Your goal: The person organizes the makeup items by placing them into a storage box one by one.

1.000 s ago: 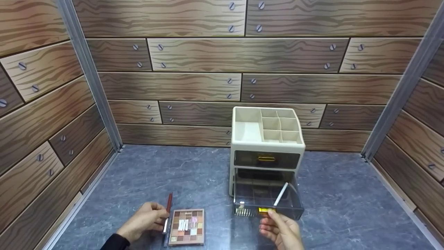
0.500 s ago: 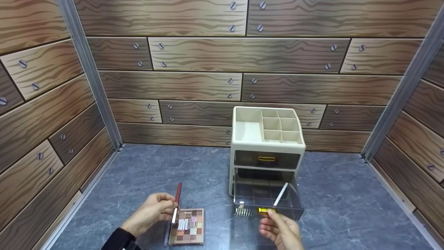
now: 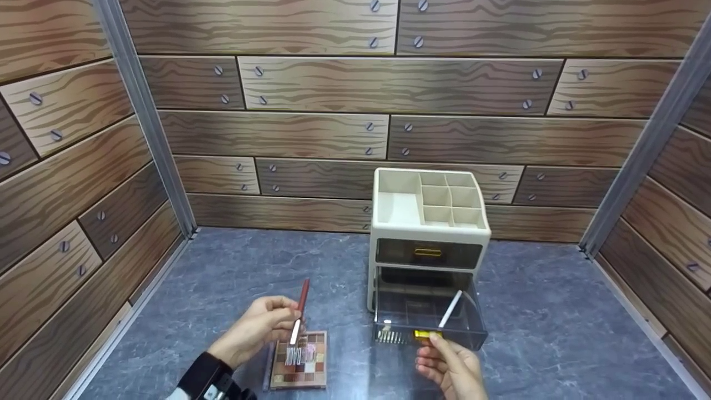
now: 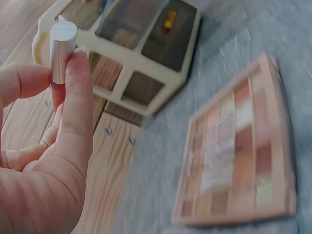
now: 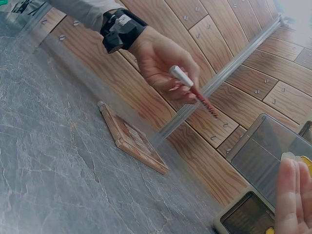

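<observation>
My left hand (image 3: 264,328) pinches a slim red cosmetic pen (image 3: 303,294) with a silver end between thumb and fingers. It holds the pen in the air above the far edge of an eyeshadow palette (image 3: 319,361) lying on the table. In the left wrist view the silver end of the pen (image 4: 63,51) points toward the camera. My right hand (image 3: 452,364) pinches the gold handle (image 3: 423,334) of the pulled-out lower drawer (image 3: 469,338). A white stick (image 3: 450,309) leans inside this dark see-through drawer.
The cream organizer (image 3: 430,228) has several top compartments and a closed upper drawer (image 3: 400,254) with a gold handle. A thin clear item (image 3: 268,369) lies along the palette's left side. Wood-patterned walls (image 3: 311,133) enclose the grey marbled table (image 3: 544,311).
My left hand has lifted the red pen from beside the palette and moved it right and away from me, above the palette. My right hand stays on the drawer handle.
</observation>
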Tool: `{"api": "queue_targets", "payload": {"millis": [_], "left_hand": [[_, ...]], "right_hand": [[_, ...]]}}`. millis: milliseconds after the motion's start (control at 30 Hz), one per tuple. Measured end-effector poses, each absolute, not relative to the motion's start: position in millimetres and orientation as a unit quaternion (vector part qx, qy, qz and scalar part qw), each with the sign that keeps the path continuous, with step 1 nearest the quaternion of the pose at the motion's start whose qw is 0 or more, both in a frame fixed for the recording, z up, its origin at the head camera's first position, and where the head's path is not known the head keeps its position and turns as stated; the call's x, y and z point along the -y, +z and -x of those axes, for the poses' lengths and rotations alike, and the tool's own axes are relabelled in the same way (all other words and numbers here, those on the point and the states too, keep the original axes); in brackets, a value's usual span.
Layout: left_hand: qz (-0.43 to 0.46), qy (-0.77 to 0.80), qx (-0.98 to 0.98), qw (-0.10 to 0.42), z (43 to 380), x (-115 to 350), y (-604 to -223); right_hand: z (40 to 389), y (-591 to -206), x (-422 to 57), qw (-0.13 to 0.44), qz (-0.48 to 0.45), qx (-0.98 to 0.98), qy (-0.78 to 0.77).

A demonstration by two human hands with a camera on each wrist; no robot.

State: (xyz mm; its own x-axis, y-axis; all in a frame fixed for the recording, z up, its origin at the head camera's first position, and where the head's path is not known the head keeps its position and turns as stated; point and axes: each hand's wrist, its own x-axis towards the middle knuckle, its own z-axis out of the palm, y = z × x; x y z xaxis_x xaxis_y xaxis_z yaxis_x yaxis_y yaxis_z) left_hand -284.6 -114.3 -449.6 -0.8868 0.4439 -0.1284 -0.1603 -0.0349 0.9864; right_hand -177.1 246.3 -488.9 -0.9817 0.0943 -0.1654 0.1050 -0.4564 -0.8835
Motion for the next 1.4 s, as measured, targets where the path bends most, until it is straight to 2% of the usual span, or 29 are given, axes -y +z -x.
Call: {"api": "queue_targets", "payload": {"millis": [400, 1400], "left_hand": [[-0.141, 0.730, -0.619, 0.254, 283, 72, -426], [-0.181, 0.733, -0.595, 0.275, 288, 17, -412]], "right_hand": [[176, -489, -246, 0.001, -0.100, -0.524, -0.846], [176, -489, -245, -0.002, -0.087, -0.518, -0.851]]}}
